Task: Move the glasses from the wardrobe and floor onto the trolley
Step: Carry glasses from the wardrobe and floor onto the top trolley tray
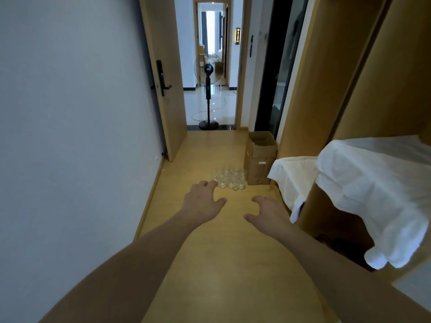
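Two empty hands, left (202,201) and right (268,214), outstretched toward floor glasses (229,178).

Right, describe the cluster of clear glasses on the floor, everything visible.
The cluster of clear glasses stands on the light wooden floor, packed closely in rows. They look like transparent, rounded glass, apparently upright; the count is too blurred to tell. The group sits right beside the open brown cardboard box, contact unclear. The left hand reaches toward them with fingers spread, its fingertips near the closest glass in the picture, holding none.
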The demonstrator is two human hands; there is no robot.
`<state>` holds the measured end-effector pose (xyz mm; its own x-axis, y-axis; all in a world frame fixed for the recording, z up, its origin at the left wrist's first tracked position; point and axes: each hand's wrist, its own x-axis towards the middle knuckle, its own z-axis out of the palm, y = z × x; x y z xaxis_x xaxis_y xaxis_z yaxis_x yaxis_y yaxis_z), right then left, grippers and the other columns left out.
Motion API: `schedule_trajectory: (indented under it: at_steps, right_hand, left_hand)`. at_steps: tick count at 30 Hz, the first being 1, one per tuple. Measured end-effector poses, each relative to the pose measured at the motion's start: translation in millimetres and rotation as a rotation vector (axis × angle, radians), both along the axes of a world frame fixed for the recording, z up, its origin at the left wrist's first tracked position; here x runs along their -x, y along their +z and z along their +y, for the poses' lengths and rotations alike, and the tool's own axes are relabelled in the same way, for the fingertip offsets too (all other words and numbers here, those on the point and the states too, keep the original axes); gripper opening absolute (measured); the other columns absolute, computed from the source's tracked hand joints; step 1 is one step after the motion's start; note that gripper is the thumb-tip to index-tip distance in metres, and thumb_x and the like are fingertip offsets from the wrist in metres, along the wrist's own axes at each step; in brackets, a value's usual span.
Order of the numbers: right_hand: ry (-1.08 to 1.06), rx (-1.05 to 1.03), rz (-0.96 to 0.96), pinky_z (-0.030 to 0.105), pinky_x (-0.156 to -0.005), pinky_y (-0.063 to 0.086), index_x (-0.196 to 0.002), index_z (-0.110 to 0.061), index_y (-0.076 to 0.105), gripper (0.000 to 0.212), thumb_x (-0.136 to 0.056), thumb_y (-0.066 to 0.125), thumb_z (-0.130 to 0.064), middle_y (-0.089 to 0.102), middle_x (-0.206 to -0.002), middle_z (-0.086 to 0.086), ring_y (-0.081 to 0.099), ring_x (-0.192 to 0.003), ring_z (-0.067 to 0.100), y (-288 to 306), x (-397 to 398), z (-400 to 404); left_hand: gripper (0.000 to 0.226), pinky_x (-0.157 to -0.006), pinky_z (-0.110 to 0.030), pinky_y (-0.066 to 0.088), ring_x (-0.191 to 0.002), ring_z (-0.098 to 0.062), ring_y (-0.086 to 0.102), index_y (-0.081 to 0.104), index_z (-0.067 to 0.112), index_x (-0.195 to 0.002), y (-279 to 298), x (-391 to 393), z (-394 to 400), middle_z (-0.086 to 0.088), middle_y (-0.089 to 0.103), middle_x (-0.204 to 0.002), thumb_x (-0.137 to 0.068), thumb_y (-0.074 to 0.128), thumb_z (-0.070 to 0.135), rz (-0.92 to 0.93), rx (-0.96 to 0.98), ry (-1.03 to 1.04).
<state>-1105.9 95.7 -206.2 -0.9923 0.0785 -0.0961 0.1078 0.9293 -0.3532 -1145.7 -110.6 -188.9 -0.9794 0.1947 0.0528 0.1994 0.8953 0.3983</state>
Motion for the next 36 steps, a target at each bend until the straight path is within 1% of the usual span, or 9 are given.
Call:
schedule_trajectory:
  at_steps: [10,17,24,28,32,36]
  right_hand:
    - [-0.025,0.010,-0.019,0.041,-0.108,0.044,-0.147,-0.025,0.046,0.067,-0.091,0.063,-0.058,0.050,-0.146,0.002,0.045,-0.134,0.025,-21,91,16]
    - [-0.006,0.061,0.002,0.042,-0.108,0.045,-0.147,-0.025,0.047,0.066,-0.090,0.066,-0.054,0.051,-0.147,0.000,0.046,-0.135,0.024,-23,186,56]
    - [0.006,0.080,0.001,0.041,-0.103,0.048,-0.145,-0.026,0.049,0.067,-0.088,0.066,-0.057,0.054,-0.145,0.000,0.050,-0.131,0.025,-23,275,101]
    - [0.006,0.087,-0.015,0.041,-0.103,0.049,-0.145,-0.025,0.049,0.068,-0.088,0.066,-0.057,0.054,-0.146,0.000,0.050,-0.132,0.025,-26,315,121]
    - [-0.007,0.097,-0.033,0.041,-0.102,0.048,-0.147,-0.027,0.047,0.068,-0.088,0.066,-0.058,0.051,-0.147,0.001,0.050,-0.133,0.026,-32,347,129]
    - [-0.009,0.091,-0.053,0.041,-0.102,0.047,-0.146,-0.026,0.048,0.067,-0.089,0.066,-0.056,0.052,-0.147,0.002,0.050,-0.132,0.026,-38,380,129]
  left_hand:
    - [0.064,-0.107,-0.044,0.042,-0.134,-0.028,0.042,0.044,0.023,-0.147,-26,95,19,-0.004,0.048,-0.145,-0.093,0.057,0.056,-0.058,-0.016,-0.012]
    - [0.066,-0.107,-0.045,0.043,-0.134,-0.027,0.043,0.043,0.023,-0.148,-27,185,57,-0.003,0.048,-0.145,-0.093,0.058,0.056,-0.046,-0.014,0.037]
    - [0.066,-0.104,-0.041,0.045,-0.132,-0.024,0.046,0.042,0.024,-0.148,-28,269,98,-0.001,0.048,-0.145,-0.093,0.057,0.057,-0.055,0.035,0.070]
    - [0.066,-0.104,-0.043,0.046,-0.132,-0.024,0.045,0.041,0.025,-0.148,-31,303,111,-0.001,0.047,-0.146,-0.093,0.056,0.058,-0.079,0.063,0.081]
    - [0.065,-0.105,-0.045,0.045,-0.134,-0.024,0.044,0.040,0.026,-0.149,-36,335,120,0.000,0.046,-0.147,-0.094,0.055,0.058,-0.098,0.087,0.085]
    - [0.064,-0.107,-0.044,0.044,-0.134,-0.025,0.044,0.041,0.025,-0.148,-41,370,123,-0.001,0.048,-0.145,-0.094,0.056,0.056,-0.090,0.093,0.050]
